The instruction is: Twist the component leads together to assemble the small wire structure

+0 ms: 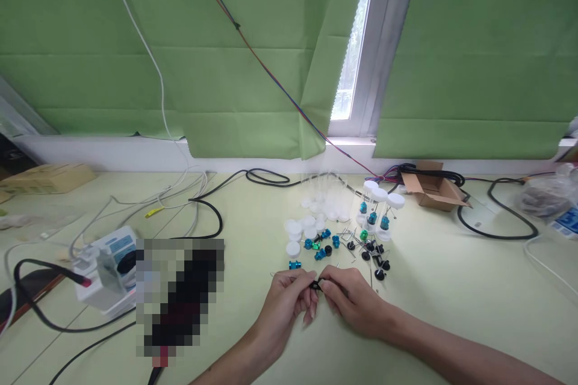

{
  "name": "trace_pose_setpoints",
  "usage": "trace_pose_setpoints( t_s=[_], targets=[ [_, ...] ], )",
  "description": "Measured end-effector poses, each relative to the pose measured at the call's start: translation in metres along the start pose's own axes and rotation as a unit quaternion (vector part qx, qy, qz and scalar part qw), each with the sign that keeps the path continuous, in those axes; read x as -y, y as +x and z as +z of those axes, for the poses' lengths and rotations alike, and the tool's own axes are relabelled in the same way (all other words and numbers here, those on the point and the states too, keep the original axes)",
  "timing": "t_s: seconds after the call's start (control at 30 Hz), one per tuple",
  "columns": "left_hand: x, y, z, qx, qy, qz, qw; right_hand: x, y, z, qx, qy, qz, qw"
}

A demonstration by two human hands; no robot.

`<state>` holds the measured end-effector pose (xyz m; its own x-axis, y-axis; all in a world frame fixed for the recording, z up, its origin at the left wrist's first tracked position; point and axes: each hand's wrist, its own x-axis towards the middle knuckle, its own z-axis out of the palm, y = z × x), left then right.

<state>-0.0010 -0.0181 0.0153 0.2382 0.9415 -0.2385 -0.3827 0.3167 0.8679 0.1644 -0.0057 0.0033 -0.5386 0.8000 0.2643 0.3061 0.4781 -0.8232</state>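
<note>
One small black part point(317, 284) is held between the left hand point(284, 301) and the right hand point(350, 298), on the near side of the white caps point(294, 227) and a little to their right. The left thumb and fingers pinch one end, the right fingertips are closed on the other — so little shows that its exact shape cannot be told. If either pinch slipped, say from an uneven pull, the part could drop among the black pieces point(379, 275) right of the caps and be hard to pick out. The left knuckles, swung forward, might nudge the blue piece point(295, 265) just nearer than the caps. Farther right of the caps stand three capped tubes point(379, 195) — apparently top-heavy, so a bump could tip them.
</note>
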Motion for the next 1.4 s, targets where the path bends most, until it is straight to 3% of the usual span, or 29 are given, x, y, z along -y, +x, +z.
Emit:
trace_pose_setpoints(
  t_s=[0.6,1.03,1.4],
  targets=[
    [0.0028,-0.0008,-0.0015,-0.021,0.092,0.034,0.995,-0.0001,-0.0002,0.0004,-0.001,-0.030,-0.044,0.999],
    [0.0062,-0.0011,-0.0018,-0.019,0.091,0.039,0.995,-0.0030,-0.0010,0.0017,0.016,-0.056,-0.048,0.997],
    [-0.0030,-0.0022,-0.0019,-0.002,0.094,0.068,0.993,-0.0008,0.0005,0.0016,-0.037,-0.009,-0.014,0.999]
  ],
)
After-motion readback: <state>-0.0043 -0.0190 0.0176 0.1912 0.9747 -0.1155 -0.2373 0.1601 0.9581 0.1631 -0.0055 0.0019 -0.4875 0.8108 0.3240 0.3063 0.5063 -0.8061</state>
